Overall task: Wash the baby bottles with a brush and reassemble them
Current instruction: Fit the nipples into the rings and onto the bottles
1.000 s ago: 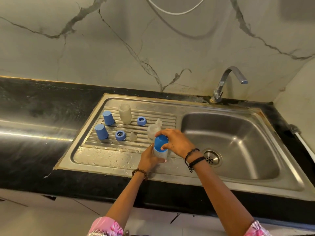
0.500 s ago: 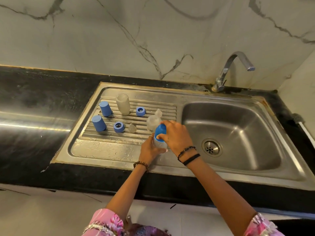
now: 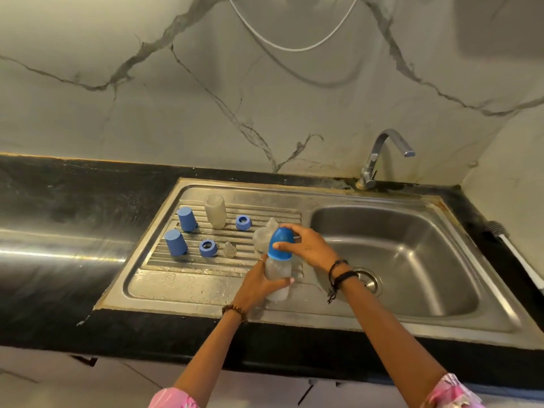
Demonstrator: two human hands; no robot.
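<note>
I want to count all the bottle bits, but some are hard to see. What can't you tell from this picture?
- Head view: the right hand covers the blue cap, so whether it is fully seated on the held bottle cannot be told.
- The clear bottle behind that cap is partly hidden.
- The small clear teat on the drainboard is too small for detail.
- The white handle is cut off by the right edge.

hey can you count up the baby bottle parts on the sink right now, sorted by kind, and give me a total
Blue caps: 3, two on the drainboard, one in the right hand
Blue collar rings: 2
Clear bottle bodies: 3, one standing alone, one behind the cap, one in the left hand
Clear teats: 2
Total: 10
</note>
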